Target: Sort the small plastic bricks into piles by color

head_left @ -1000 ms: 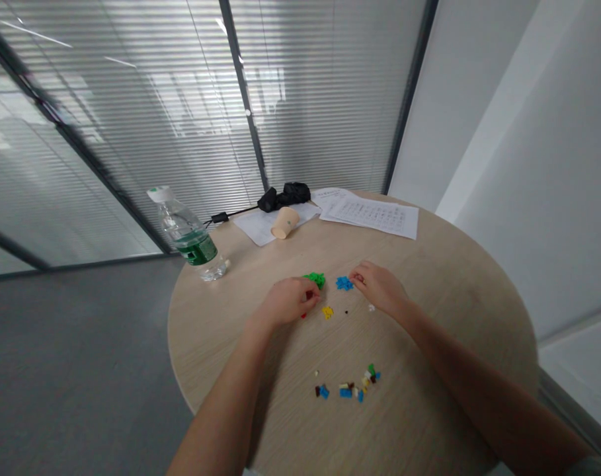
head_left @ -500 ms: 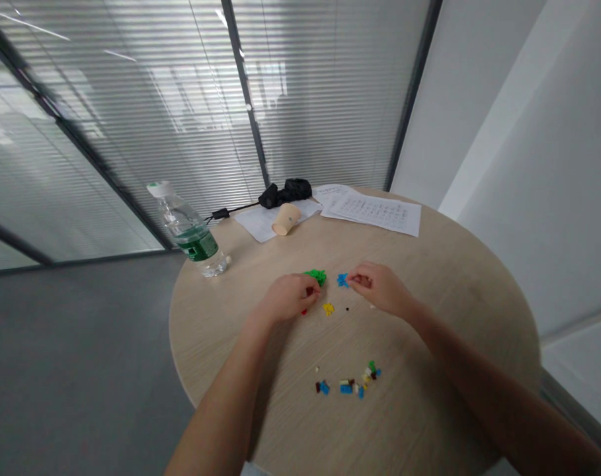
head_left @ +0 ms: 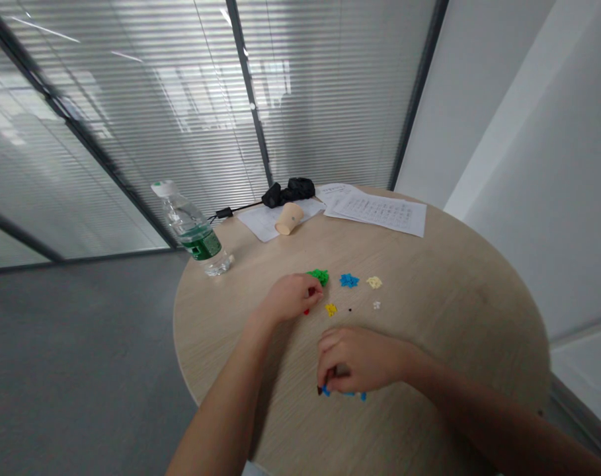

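Observation:
My left hand (head_left: 294, 295) rests at the left of the small piles, fingers curled together; whatever they hold is hidden. Beside its fingers lies a green pile of toy bricks (head_left: 320, 276), and a few red bricks (head_left: 307, 311) peek out beneath it. Lower down, my right hand (head_left: 352, 360) hovers over the loose mixed bricks, fingertips pinched close at a dark brown brick (head_left: 319, 391) and a blue brick (head_left: 326, 391). What sits between those fingertips cannot be made out. The hand covers most of that mixed group; another blue brick (head_left: 363, 396) shows below it.
Sorted piles of blue bricks (head_left: 349, 280), cream bricks (head_left: 374, 282), yellow bricks (head_left: 330, 309) and white bricks (head_left: 377, 305) lie mid-table, with one black piece (head_left: 350, 309). Behind are a water bottle (head_left: 201, 241), a tipped paper cup (head_left: 289, 218), a black folded umbrella (head_left: 300, 189) and printed sheets (head_left: 379, 211).
My right hand has moved from the blue pile towards me, down to the mixed bricks. The cream and white piles it covered now show. My left hand stays about where it was.

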Tool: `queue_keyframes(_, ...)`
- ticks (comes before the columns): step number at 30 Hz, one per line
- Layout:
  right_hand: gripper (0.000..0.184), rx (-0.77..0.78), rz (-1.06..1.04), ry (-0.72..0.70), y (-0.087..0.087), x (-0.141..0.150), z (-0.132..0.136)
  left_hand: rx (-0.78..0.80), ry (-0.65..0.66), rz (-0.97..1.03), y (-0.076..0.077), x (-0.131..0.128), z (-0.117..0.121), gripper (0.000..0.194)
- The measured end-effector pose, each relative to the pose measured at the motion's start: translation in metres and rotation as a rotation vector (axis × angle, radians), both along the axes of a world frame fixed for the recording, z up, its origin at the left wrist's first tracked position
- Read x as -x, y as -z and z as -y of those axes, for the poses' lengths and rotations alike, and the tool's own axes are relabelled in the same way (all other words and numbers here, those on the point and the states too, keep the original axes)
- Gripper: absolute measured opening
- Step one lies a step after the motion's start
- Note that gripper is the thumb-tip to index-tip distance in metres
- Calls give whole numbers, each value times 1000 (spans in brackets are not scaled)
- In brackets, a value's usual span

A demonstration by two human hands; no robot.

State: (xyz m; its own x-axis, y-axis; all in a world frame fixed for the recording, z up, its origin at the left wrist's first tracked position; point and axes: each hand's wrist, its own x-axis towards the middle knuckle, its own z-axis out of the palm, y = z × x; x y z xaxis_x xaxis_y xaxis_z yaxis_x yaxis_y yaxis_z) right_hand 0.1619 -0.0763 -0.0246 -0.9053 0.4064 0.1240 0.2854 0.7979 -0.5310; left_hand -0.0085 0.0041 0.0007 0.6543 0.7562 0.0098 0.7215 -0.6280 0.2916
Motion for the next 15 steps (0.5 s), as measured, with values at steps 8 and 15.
queue_keyframes(8, 11, 21, 0, 17, 4, 0, -1, 3, 3, 17, 4, 2, -2, 16)
queue_keyframes(15, 8, -91, -213, 409, -14, -30, -19, 182, 35, 222, -3, -4, 4, 20)
